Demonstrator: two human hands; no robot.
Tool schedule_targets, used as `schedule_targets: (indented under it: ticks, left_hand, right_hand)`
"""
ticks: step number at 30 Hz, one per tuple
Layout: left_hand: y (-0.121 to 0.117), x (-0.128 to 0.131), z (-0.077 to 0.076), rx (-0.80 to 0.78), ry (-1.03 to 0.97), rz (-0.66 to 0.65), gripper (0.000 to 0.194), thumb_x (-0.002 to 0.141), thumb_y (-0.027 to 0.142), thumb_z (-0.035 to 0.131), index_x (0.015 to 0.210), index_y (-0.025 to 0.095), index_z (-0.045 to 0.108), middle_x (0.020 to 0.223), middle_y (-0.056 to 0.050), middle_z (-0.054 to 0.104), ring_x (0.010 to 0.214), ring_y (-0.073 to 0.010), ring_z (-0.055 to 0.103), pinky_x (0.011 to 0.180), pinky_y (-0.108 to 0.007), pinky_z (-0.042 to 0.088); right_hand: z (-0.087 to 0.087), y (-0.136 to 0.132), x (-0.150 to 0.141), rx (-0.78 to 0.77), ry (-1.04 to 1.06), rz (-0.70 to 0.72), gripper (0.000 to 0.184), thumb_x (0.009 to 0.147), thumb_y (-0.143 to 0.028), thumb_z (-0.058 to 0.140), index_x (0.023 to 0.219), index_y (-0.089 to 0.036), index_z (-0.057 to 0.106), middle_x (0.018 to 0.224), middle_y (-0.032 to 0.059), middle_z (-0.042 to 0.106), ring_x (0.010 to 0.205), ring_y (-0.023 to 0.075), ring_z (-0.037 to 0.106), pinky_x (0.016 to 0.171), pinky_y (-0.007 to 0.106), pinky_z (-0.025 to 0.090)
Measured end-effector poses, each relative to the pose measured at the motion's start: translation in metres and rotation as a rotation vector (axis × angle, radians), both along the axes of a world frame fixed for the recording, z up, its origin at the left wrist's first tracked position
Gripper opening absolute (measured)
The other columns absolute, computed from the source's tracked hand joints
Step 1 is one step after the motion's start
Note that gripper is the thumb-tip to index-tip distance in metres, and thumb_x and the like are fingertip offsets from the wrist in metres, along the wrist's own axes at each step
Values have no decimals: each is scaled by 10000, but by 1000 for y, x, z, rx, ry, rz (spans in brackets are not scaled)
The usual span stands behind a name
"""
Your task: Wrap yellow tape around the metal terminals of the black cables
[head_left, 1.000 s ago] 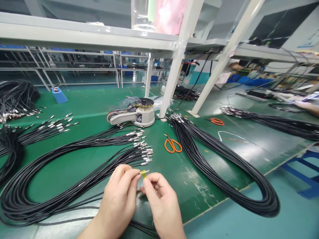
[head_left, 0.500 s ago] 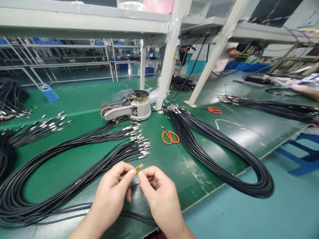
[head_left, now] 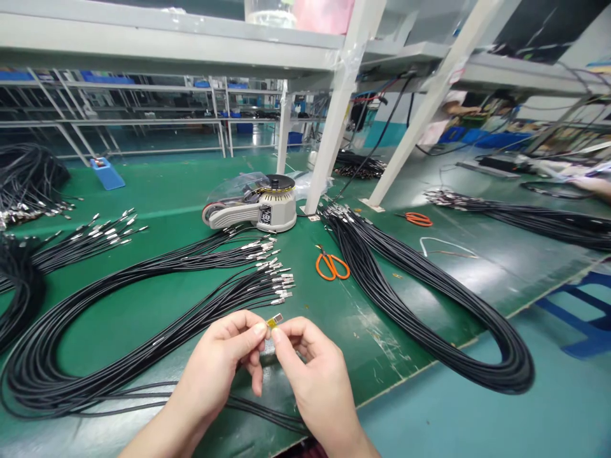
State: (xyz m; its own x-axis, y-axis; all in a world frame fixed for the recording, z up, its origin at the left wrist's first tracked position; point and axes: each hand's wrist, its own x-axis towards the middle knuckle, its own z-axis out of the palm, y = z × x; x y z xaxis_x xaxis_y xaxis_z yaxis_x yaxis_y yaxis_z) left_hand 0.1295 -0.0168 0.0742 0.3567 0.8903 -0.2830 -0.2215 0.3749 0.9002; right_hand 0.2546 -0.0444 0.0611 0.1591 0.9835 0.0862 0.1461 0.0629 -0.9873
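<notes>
A small metal cable connector, wrapped with amber yellow tape, sticks up between my fingertips over the table. My left hand pinches its lower end with thumb and forefinger, the other fingers loosely curled. From the other side, my right hand presses thumb and forefinger together at the tape. Fingers cover the base of the connector. Below my hands, several black cables run across the table. To the left lies a looped bundle of black cables, its metal ends pointing right.
A round tape dispenser stands behind the bundle. Orange-handled scissors lie beside another looped cable bundle, which overhangs the table edge. More scissors are farther back. Shelf posts rise from the green table. A blue stool is at right.
My view has shifted slightly left, so everything sits a little farther right. The connector is turned, showing more of its flat metal face and the tape. Both hands keep their pinch.
</notes>
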Motion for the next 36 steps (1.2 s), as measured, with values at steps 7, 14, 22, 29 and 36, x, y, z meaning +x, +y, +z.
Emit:
schedule_targets:
  ticks: [7, 14, 22, 29, 36]
  left_hand:
    - [-2, 3, 7, 81, 135, 53, 277, 737, 380, 597, 618, 149, 503, 504, 57, 458, 367, -80, 492, 418, -202, 382]
    - [-5, 4, 8, 112, 202, 47, 283, 763, 397, 561, 631, 160, 479, 540, 63, 456, 403, -100, 549, 478, -220, 401]
    - [-4, 2, 4, 44, 14, 3, 285, 732, 386, 600, 620, 143, 501, 538, 48, 478, 368, -98, 540, 383, -185, 365]
    - [0, -4, 3, -31, -130, -152, 272, 751, 369, 592, 618, 137, 539, 434, 64, 412, 297, -75, 443, 307, -175, 356]
    - [4, -12, 9, -19, -152, -337, 262, 731, 355, 613, 601, 136, 552, 431, 77, 341, 289, -34, 328, 285, -144, 288]
  right_hand:
    - [6, -2, -1, 19, -7, 1, 151, 801, -286, 556, 701, -175, 581, 667, 10, 620, 624, 139, 581, 622, 254, 475]
    - [5, -1, -1, 3, 15, 2, 150, 796, -281, 564, 689, -177, 574, 661, 6, 615, 634, 143, 580, 631, 261, 476]
    - [3, -1, 1, -11, 48, 48, 171, 821, -298, 542, 716, -168, 576, 700, 31, 639, 675, 157, 597, 656, 273, 481]
    - [4, -1, 5, 62, 9, 74, 150, 815, -276, 560, 704, -177, 582, 696, 8, 611, 660, 139, 579, 630, 244, 467]
    - [0, 0, 15, 193, -100, 87, 144, 790, -263, 606, 673, -188, 568, 687, 1, 562, 659, 135, 550, 613, 239, 452]
